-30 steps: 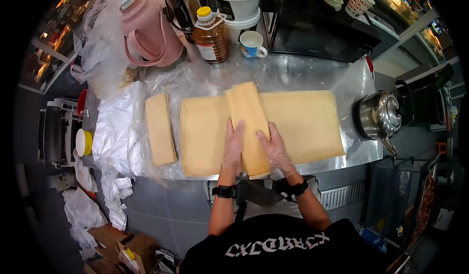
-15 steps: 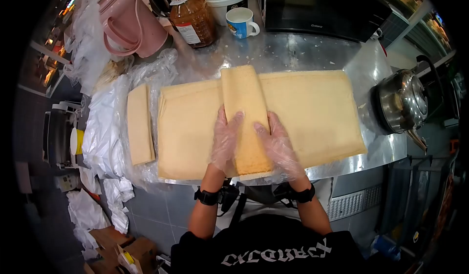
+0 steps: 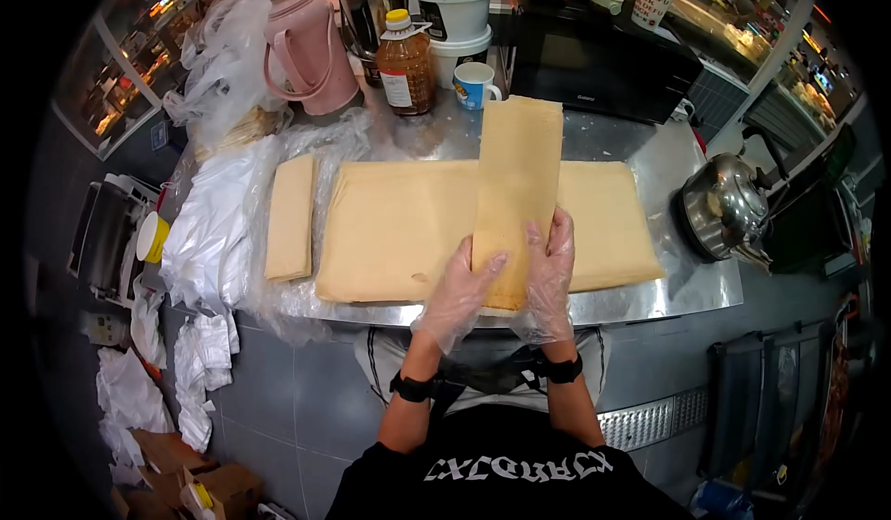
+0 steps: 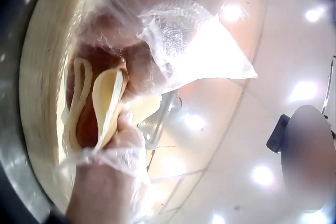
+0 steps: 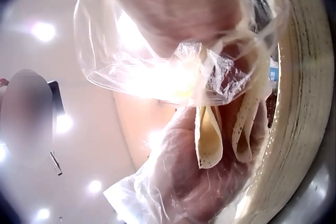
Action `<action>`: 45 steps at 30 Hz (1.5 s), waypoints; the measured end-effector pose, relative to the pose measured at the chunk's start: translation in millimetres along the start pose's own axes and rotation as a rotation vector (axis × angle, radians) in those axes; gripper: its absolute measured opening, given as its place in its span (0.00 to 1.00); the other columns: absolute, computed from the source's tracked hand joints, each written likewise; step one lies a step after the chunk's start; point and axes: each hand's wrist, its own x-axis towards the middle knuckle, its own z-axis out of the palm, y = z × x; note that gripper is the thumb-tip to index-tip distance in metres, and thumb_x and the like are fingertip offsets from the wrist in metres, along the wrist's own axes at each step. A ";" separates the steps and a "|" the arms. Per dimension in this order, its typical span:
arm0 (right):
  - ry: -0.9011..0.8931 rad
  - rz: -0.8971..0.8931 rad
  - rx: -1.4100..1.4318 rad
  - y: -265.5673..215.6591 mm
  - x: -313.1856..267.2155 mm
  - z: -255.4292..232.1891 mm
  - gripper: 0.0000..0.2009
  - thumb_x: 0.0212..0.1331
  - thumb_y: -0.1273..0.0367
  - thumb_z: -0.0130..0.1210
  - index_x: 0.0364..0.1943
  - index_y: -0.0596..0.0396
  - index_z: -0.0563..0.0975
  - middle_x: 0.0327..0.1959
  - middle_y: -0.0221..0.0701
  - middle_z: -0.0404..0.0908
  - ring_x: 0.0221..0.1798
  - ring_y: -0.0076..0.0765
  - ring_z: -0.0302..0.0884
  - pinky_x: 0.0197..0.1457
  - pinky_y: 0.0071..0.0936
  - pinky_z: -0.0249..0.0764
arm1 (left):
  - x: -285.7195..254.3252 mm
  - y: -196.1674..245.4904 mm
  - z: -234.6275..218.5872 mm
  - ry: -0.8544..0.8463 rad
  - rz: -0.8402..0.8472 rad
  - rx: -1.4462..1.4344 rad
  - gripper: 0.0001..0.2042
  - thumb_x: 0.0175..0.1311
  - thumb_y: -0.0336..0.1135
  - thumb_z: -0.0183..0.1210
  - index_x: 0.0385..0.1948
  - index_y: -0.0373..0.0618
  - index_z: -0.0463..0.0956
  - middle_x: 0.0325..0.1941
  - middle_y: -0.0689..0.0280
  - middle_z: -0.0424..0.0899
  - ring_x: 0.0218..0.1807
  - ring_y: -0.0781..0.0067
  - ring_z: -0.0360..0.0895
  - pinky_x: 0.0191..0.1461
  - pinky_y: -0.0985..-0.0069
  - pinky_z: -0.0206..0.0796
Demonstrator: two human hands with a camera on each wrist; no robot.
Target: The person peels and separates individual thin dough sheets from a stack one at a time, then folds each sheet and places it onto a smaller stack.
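Note:
A long folded strip of pale yellow sheet [image 3: 520, 167] lies tilted across a wide stack of the same sheets [image 3: 399, 232]. Gloved in clear plastic, the left hand [image 3: 461, 288] grips its left edge near the lower end, thumb on top. On the opposite edge the right hand [image 3: 549, 274] grips it the same way. Both wrist views show looped folds of the sheet [image 4: 109, 103] [image 5: 209, 140] between the hands. Another folded bundle [image 3: 291, 218] rests left of the stack, touched by neither hand.
Behind the stack stand a pink jug [image 3: 311, 51], a brown bottle [image 3: 406, 65], white tubs [image 3: 455, 10], a mug [image 3: 475, 86] and a black microwave [image 3: 594, 65]. A steel kettle [image 3: 724, 206] is at the right, white plastic bags [image 3: 218, 223] at the left.
Both hands and the folded strip have moved right along the stack, and the strip's far end now reaches beyond the stack's back edge, close to the mug. The head view has also shifted.

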 end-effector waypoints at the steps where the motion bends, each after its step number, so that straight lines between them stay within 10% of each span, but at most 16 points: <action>1: -0.031 0.020 -0.004 -1.2 -2.0 -4.5 0.18 0.70 0.74 0.51 0.61 0.63 0.65 0.58 0.37 0.74 0.61 0.27 0.70 0.66 0.27 0.66 | -4.6 -0.2 5.0 0.058 0.043 0.097 0.20 0.71 0.38 0.59 0.55 0.32 0.69 0.50 0.55 0.82 0.53 0.67 0.79 0.57 0.72 0.69; 6: -0.254 0.261 0.206 -37.5 10.5 -19.7 0.20 0.69 0.69 0.57 0.60 0.62 0.66 0.55 0.34 0.76 0.58 0.24 0.72 0.63 0.25 0.68 | -14.1 5.7 3.9 0.246 0.304 0.450 0.19 0.72 0.44 0.57 0.47 0.32 0.72 0.38 0.45 0.83 0.41 0.48 0.82 0.46 0.65 0.71; 12: -0.172 0.155 -0.084 -83.3 61.4 -14.3 0.20 0.68 0.56 0.59 0.50 0.60 0.75 0.43 0.29 0.82 0.45 0.22 0.78 0.51 0.23 0.75 | -21.4 28.4 0.8 0.161 0.296 0.816 0.17 0.74 0.44 0.53 0.39 0.36 0.70 0.30 0.42 0.79 0.34 0.37 0.77 0.38 0.57 0.69; 15: -0.072 0.038 -0.169 -90.9 58.1 -2.3 0.22 0.68 0.52 0.57 0.48 0.59 0.77 0.41 0.31 0.82 0.43 0.21 0.78 0.47 0.22 0.76 | -24.4 38.6 -2.2 0.022 0.263 0.944 0.17 0.75 0.46 0.51 0.38 0.36 0.68 0.30 0.42 0.76 0.35 0.44 0.78 0.38 0.59 0.68; 24: -0.182 0.100 0.029 -79.3 -11.1 27.3 0.30 0.71 0.43 0.44 0.49 0.60 0.77 0.39 0.31 0.82 0.39 0.22 0.78 0.43 0.21 0.75 | -38.9 82.9 -26.1 -0.309 0.163 0.048 0.34 0.68 0.59 0.58 0.61 0.36 0.65 0.50 0.64 0.78 0.50 0.76 0.74 0.56 0.75 0.69; 33: -0.328 0.209 -0.062 -63.9 -28.3 39.0 0.26 0.73 0.48 0.45 0.49 0.61 0.76 0.41 0.31 0.80 0.41 0.22 0.75 0.44 0.20 0.74 | -60.8 55.0 -32.3 -0.068 -0.032 -0.314 0.23 0.73 0.47 0.56 0.60 0.37 0.71 0.46 0.63 0.82 0.42 0.73 0.78 0.48 0.72 0.73; 39: -0.315 0.077 -0.381 -30.5 -66.6 62.3 0.15 0.74 0.63 0.50 0.50 0.64 0.73 0.41 0.35 0.80 0.41 0.30 0.74 0.49 0.29 0.74 | -57.0 69.5 -58.5 0.350 0.106 0.448 0.18 0.75 0.40 0.51 0.58 0.38 0.73 0.36 0.56 0.81 0.35 0.67 0.79 0.38 0.65 0.68; 42: -0.216 0.118 -0.318 -0.6 -73.9 58.4 0.14 0.73 0.64 0.51 0.50 0.64 0.73 0.43 0.35 0.81 0.44 0.28 0.75 0.51 0.28 0.73 | -53.3 51.0 -113.3 0.351 0.538 1.705 0.15 0.73 0.38 0.52 0.50 0.37 0.78 0.30 0.56 0.81 0.33 0.59 0.79 0.38 0.62 0.67; 45: -0.070 0.230 -0.177 16.1 -58.7 39.3 0.15 0.73 0.64 0.52 0.52 0.63 0.73 0.44 0.32 0.80 0.46 0.24 0.74 0.51 0.24 0.72 | -20.4 43.3 -198.1 0.778 0.299 1.061 0.15 0.67 0.41 0.57 0.43 0.37 0.82 0.32 0.53 0.84 0.36 0.50 0.80 0.43 0.57 0.70</action>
